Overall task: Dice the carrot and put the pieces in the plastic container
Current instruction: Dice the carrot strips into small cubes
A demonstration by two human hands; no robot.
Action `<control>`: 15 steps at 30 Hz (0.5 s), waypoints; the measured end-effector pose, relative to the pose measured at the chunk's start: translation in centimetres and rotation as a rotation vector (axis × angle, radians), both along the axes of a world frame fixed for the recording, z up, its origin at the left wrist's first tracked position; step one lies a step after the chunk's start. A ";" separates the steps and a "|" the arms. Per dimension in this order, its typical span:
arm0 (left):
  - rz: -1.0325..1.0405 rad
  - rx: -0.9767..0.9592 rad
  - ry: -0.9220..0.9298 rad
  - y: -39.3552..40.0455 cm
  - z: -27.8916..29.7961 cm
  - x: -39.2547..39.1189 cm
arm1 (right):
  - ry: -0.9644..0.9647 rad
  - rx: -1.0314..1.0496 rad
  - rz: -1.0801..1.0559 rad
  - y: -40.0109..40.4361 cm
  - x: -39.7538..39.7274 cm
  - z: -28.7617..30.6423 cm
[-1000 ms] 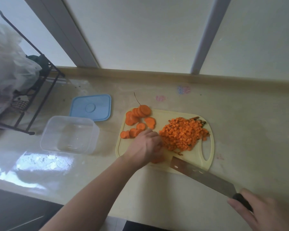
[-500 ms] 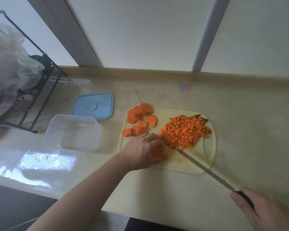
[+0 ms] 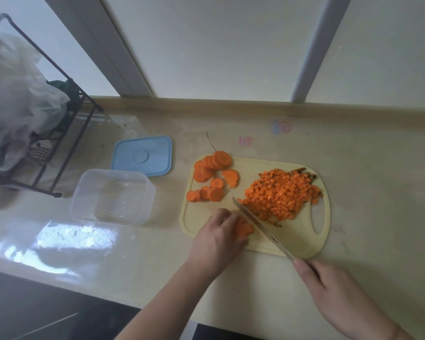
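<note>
Beige countertop bears the plastic container leftmost, then a cutting board. Left hand curls over carrot slices; right hand grips a knife just beside them.

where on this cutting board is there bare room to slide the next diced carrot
Bare board lies between the carrot rounds and the diced pile, and along the near edge of the cutting board right of the knife. It is crowded where the left hand holds slices beside the blade.
</note>
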State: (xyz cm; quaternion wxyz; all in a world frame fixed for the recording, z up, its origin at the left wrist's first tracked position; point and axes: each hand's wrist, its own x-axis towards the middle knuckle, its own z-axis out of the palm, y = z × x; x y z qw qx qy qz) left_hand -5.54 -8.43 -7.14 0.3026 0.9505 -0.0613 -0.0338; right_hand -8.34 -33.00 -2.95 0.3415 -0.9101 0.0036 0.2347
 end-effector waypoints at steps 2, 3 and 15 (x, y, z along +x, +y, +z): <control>0.058 -0.026 0.003 -0.3 -0.3 -0.2 | -0.002 -0.024 0.018 0.1 0.1 -0.1; 0.073 -0.035 0.007 -0.4 -0.3 -0.3 | 0.002 -0.029 0.026 0.1 0.0 -0.2; 0.041 0.041 -0.115 -0.5 -1.1 -0.4 | 0.018 0.051 0.037 1.4 -0.3 -0.4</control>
